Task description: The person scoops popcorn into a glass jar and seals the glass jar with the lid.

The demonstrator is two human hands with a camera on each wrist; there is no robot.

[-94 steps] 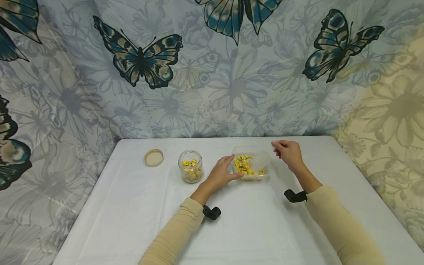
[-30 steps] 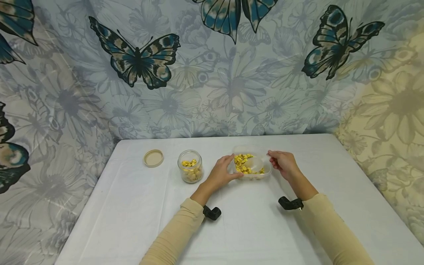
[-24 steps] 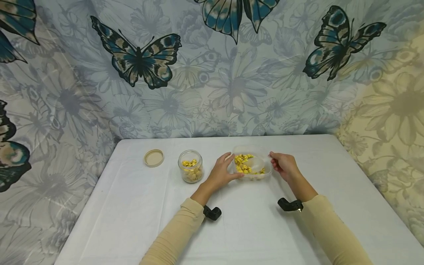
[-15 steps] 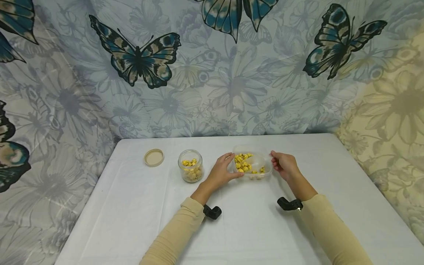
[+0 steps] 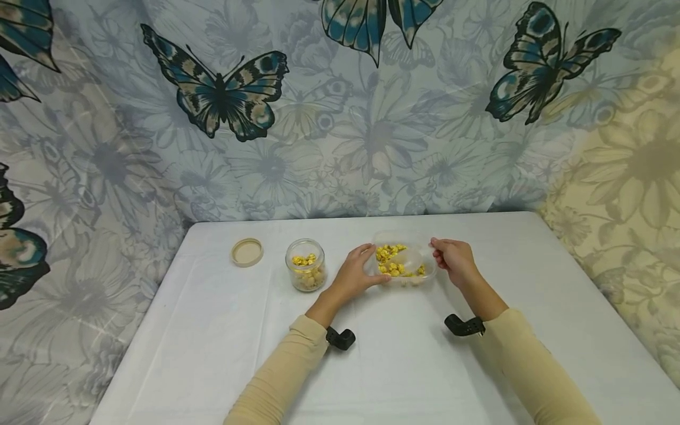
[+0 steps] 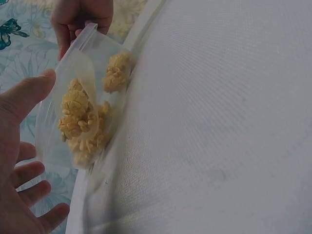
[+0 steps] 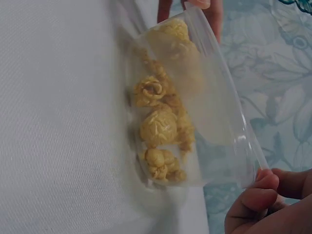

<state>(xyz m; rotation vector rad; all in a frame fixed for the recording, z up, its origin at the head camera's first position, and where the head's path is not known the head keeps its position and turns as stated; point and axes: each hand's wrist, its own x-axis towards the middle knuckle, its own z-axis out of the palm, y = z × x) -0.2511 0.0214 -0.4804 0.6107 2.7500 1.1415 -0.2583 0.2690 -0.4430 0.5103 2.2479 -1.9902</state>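
Note:
A clear plastic container (image 5: 390, 234) with yellow popcorn (image 5: 392, 268) stands on the table. My left hand (image 5: 350, 277) holds its left side, thumb at the front corner and fingers toward the back. In the left wrist view the thumb (image 6: 41, 83) lies against the rim. At the right corner my right hand (image 5: 458, 260) pinches thin clear plastic, close to the rim. A translucent rounded, scoop-like piece (image 5: 410, 258) lies inside among the popcorn; I cannot tell whether that piece or the rim is pinched. To the left is an open glass jar (image 5: 305, 283) partly filled with popcorn.
A round lid (image 5: 247, 252) lies left of the jar on the white-covered table (image 5: 212, 354). Behind the table hangs a butterfly-printed cloth (image 5: 361, 147). Black cameras (image 5: 341, 339) sit on both wrists.
My right hand has come down and left to the container's right corner since about three seconds ago, and the translucent piece has lowered with it. Left hand and jar stay put.

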